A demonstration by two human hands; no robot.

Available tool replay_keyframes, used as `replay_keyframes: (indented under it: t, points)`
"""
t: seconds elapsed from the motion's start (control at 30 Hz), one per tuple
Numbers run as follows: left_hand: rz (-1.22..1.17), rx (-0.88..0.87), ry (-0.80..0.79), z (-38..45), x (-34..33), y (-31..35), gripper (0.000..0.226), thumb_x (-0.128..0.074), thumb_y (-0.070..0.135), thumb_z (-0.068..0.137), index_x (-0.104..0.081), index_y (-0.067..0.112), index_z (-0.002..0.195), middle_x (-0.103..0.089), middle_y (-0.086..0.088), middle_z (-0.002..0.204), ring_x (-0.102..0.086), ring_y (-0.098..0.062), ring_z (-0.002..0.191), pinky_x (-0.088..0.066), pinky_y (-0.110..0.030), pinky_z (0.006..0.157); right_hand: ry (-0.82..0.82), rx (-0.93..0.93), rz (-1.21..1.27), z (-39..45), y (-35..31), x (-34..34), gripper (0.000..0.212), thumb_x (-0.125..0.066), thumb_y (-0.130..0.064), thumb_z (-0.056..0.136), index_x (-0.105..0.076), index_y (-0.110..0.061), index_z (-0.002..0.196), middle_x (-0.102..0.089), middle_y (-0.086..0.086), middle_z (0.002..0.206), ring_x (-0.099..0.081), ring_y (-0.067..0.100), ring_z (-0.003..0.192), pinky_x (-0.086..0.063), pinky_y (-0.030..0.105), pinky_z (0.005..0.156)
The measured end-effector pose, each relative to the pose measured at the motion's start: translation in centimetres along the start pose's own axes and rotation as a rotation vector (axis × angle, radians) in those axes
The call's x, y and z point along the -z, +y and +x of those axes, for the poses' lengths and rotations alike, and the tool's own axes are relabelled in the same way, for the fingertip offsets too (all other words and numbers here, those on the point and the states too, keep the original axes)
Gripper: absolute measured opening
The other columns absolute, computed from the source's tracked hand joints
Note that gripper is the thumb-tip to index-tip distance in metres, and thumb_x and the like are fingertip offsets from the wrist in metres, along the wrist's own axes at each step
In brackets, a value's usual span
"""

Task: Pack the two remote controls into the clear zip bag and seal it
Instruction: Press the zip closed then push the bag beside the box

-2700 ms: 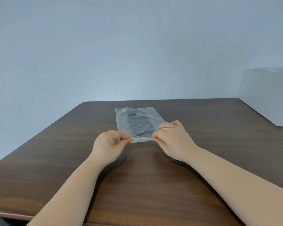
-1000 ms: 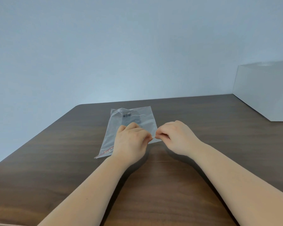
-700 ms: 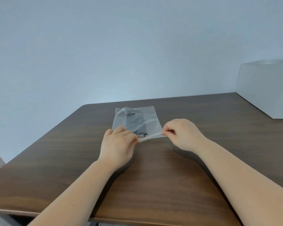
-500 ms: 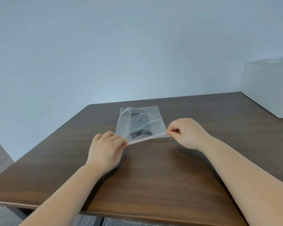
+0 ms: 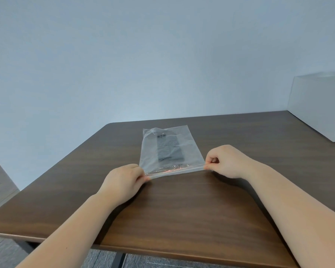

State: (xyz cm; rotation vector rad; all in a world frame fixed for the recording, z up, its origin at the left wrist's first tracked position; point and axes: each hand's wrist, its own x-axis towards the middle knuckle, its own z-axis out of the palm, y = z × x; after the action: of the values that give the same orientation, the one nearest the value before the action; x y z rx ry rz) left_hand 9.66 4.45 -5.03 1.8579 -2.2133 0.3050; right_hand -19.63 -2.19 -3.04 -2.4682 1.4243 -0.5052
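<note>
A clear zip bag (image 5: 190,149) lies flat on the dark wooden table (image 5: 182,209), its zip edge with a reddish strip facing me. Inside it lie dark remote controls (image 5: 168,149), side by side; I cannot separate them clearly through the plastic. My left hand (image 5: 124,180) pinches the near left corner of the zip edge. My right hand (image 5: 226,161) pinches the near right corner. The zip edge is stretched straight between the two hands.
A white box (image 5: 319,107) stands at the table's far right. A pale wall rises behind the table. The table's left edge runs diagonally, with floor visible beyond it at the left and below the front edge.
My left hand has slid leftward along the zip edge from beside the right hand to the bag's left corner. The bag now lies straight and taut between both hands.
</note>
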Motion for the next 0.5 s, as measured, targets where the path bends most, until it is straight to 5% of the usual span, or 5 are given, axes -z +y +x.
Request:
replay_keyframes:
  t: [0.17, 0.3, 0.4, 0.5]
  points:
    - [-0.311, 0.227, -0.001, -0.5, 2.0, -0.9, 0.048, -0.029, 0.076, 0.075, -0.061, 0.041, 0.076, -0.066, 0.018, 0.086, -0.059, -0.006, 0.084, -0.048, -0.032, 0.077, -0.017, -0.09, 0.267, 0.0, -0.1, 0.2, 0.035, -0.064, -0.059, 0.075, -0.068, -0.024, 0.081, -0.066, -0.007, 0.082, -0.057, 0.009, 0.075, -0.047, 0.026, 0.073]
    - [-0.619, 0.459, 0.12, 2.7, 1.5, -1.2, 0.036, -0.037, 0.053, 0.09, -0.062, 0.028, 0.096, -0.069, 0.004, 0.101, -0.06, -0.02, 0.099, -0.044, -0.038, 0.091, 0.221, -0.25, 0.287, 2.6, 0.4, -0.2, 0.032, -0.051, -0.046, 0.09, -0.065, -0.019, 0.096, -0.067, 0.001, 0.1, -0.059, 0.021, 0.095, -0.044, 0.031, 0.076]
    - [-0.559, 0.487, -0.013, 5.8, 0.4, -0.5, 0.043, -0.047, 0.044, 0.088, -0.05, 0.02, 0.123, -0.063, -0.002, 0.115, -0.056, -0.023, 0.108, -0.041, -0.036, 0.095, 0.17, -0.351, 0.258, 4.6, 0.8, -0.9, 0.039, -0.052, -0.04, 0.091, -0.055, -0.015, 0.121, -0.059, 0.004, 0.126, -0.052, 0.024, 0.116, -0.042, 0.035, 0.093]
    - [-0.587, 0.463, -0.112, 8.2, -0.7, 0.3, 0.053, -0.057, 0.042, 0.084, -0.043, 0.02, 0.13, -0.062, 0.0, 0.112, -0.058, -0.019, 0.098, -0.044, -0.033, 0.09, 0.125, -0.375, 0.289, 6.2, 0.7, -1.5, 0.05, -0.054, -0.041, 0.09, -0.045, -0.016, 0.132, -0.05, 0.004, 0.138, -0.047, 0.025, 0.125, -0.041, 0.04, 0.101]
